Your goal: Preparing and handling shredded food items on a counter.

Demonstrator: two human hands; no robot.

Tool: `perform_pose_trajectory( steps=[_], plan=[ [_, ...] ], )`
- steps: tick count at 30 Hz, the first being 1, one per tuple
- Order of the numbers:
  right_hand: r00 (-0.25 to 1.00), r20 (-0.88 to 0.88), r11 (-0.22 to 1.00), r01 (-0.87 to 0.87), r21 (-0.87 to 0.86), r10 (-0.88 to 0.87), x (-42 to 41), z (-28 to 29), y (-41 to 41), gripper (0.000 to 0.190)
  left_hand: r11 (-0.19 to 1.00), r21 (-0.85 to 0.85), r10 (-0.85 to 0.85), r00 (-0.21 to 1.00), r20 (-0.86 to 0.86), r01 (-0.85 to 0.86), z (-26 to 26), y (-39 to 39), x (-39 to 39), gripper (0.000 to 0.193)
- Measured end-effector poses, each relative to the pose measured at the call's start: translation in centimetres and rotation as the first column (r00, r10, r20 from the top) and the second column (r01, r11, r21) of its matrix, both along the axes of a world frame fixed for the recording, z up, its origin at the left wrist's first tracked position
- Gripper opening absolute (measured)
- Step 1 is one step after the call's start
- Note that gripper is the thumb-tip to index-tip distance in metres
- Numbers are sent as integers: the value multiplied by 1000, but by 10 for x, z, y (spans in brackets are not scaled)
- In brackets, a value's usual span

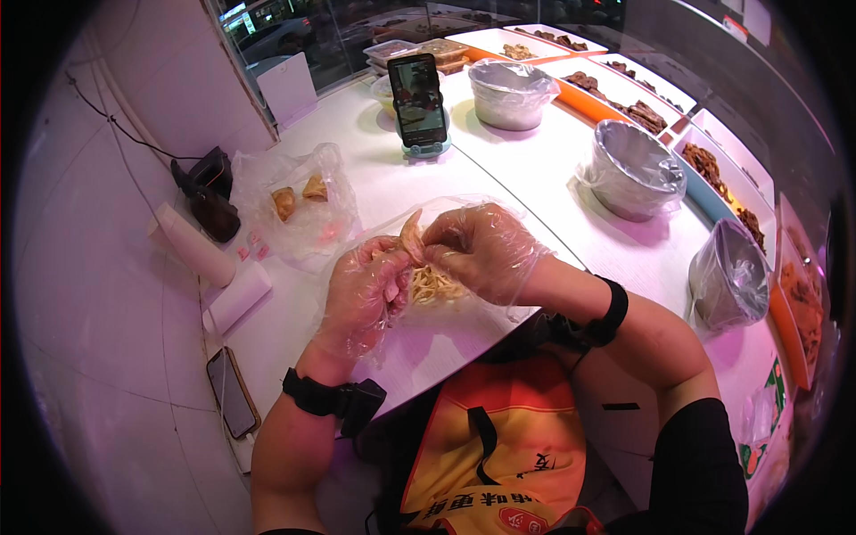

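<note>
My left hand and my right hand both wear thin clear plastic gloves. Between their fingertips they grip a curved tan piece of food, one end of it pointing up. Its exact kind I cannot tell. Directly below lies a small heap of pale shredded strips on a clear plastic sheet or bag. Up and to the left, two browned chunks of food rest on a spread clear plastic bag. My left palm partly hides what its curled fingers hold.
A phone stands on a holder at the back; another phone lies left. White rolls sit by the left wall. Several bag-lined metal bowls stand to the right, before trays of dark cooked food. The table's edge is near my body.
</note>
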State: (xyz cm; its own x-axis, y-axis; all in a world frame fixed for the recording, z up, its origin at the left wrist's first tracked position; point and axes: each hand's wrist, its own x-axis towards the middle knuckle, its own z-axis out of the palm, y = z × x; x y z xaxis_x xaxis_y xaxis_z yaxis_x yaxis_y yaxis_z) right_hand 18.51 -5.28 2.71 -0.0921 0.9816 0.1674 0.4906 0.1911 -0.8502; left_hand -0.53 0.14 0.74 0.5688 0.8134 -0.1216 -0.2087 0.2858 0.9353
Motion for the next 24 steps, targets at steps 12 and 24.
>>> perform_pose_trajectory(
  steps=[12, 24],
  plan=[
    [993, 91, 996, 78, -47, -74, -8, 6, -7, 14, 999, 23, -37, 998, -51, 38, -5, -1, 2, 14],
    [905, 310, 922, 178, 345, -291, 1, 5, -3, 12, 996, 93, 1, 997, -76, 6, -1, 2, -3, 14]
  ],
)
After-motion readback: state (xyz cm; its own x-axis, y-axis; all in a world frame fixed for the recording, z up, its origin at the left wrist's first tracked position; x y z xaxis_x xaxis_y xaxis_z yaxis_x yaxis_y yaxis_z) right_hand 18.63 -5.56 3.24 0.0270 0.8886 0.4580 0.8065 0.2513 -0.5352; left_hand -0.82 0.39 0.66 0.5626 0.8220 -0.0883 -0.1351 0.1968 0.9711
